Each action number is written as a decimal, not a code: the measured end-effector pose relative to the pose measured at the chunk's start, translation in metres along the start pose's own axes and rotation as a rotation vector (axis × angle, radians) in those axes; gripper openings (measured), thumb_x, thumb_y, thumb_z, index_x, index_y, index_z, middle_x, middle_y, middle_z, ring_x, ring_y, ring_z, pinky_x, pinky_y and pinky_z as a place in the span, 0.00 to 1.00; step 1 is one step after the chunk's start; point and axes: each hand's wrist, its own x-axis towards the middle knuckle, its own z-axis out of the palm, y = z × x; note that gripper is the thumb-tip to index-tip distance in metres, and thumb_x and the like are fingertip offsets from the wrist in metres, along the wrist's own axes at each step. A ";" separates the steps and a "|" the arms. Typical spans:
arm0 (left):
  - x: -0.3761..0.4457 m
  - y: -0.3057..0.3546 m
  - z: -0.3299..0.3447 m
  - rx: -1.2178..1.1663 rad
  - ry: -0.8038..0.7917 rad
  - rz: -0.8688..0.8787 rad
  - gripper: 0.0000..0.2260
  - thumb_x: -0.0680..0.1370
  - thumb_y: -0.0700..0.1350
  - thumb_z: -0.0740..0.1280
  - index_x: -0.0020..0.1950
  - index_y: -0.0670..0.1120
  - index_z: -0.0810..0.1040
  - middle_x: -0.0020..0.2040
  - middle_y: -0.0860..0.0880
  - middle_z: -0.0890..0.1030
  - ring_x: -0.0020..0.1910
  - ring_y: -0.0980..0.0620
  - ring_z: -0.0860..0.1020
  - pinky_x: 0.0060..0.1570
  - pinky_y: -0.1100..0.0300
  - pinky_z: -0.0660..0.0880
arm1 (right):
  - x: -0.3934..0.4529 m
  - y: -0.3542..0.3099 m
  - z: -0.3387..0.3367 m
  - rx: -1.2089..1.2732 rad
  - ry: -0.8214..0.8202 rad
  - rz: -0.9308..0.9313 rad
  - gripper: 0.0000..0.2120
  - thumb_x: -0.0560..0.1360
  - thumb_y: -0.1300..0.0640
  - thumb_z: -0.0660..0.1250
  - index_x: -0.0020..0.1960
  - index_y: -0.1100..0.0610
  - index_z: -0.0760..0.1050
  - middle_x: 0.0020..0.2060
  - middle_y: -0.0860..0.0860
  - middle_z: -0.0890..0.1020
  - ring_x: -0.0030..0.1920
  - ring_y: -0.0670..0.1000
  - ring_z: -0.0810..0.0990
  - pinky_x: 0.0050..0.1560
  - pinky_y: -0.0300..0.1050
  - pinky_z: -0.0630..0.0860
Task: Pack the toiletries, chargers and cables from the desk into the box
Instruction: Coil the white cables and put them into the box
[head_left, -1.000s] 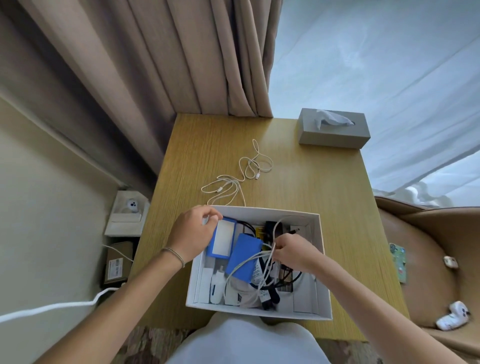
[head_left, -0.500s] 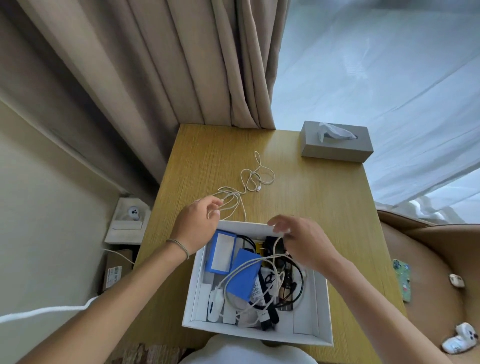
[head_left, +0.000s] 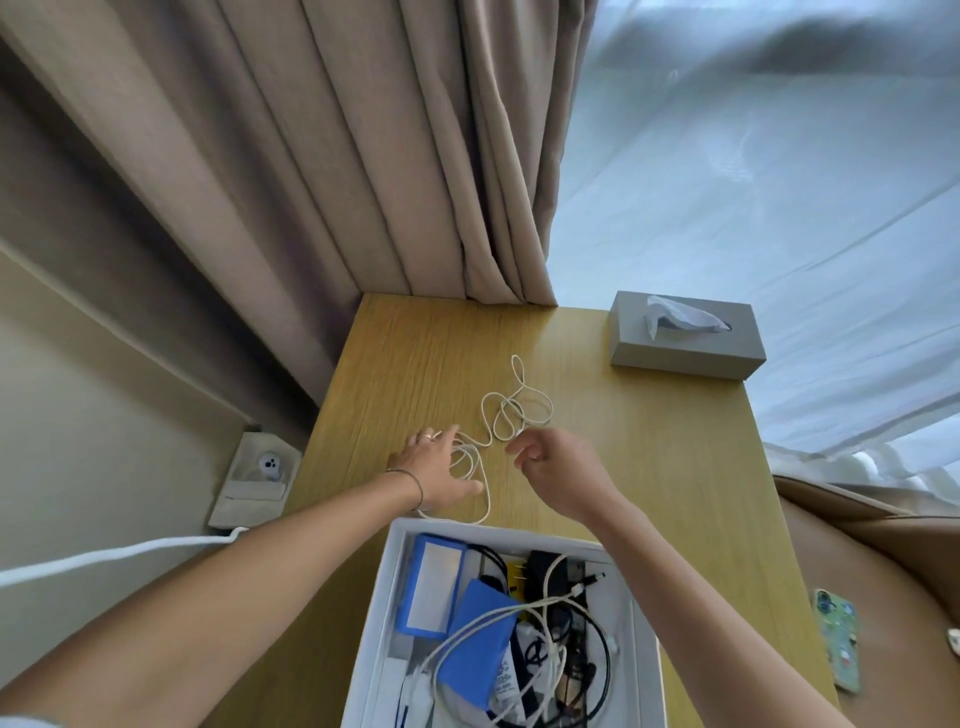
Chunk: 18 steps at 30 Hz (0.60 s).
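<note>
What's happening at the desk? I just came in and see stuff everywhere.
A person is packing a white box at the near edge of the wooden desk; it already holds blue cases, chargers and tangled cables. Both hands have reached past it to a loose white cable lying on the desk. The left hand rests spread over its near loops, and the right hand pinches at it near one end. A grey tissue box sits at the far corner.

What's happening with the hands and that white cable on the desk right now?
Left hand flat on the white cable, fingers straight. Right hand loosely curled at its plug end; grip unclear. Box near, partly full. Nothing in the way.
</note>
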 end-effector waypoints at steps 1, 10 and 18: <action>0.005 0.002 0.003 -0.008 -0.040 -0.039 0.52 0.67 0.73 0.65 0.80 0.57 0.40 0.82 0.42 0.49 0.80 0.39 0.49 0.71 0.34 0.60 | 0.003 0.001 0.001 -0.001 -0.006 0.000 0.19 0.77 0.65 0.58 0.59 0.52 0.83 0.56 0.49 0.86 0.56 0.52 0.83 0.58 0.51 0.80; 0.038 0.023 0.030 0.113 -0.126 -0.099 0.58 0.68 0.62 0.74 0.79 0.54 0.32 0.80 0.36 0.38 0.79 0.34 0.43 0.72 0.33 0.57 | 0.008 0.018 -0.001 0.081 -0.013 0.007 0.19 0.77 0.62 0.59 0.62 0.51 0.81 0.54 0.49 0.86 0.53 0.49 0.84 0.56 0.49 0.81; 0.044 0.025 0.033 0.163 0.090 0.000 0.37 0.71 0.36 0.70 0.76 0.47 0.57 0.67 0.39 0.71 0.63 0.40 0.73 0.63 0.46 0.70 | 0.003 0.033 -0.008 0.123 -0.015 0.013 0.16 0.79 0.61 0.60 0.60 0.49 0.81 0.50 0.47 0.86 0.50 0.46 0.83 0.55 0.47 0.81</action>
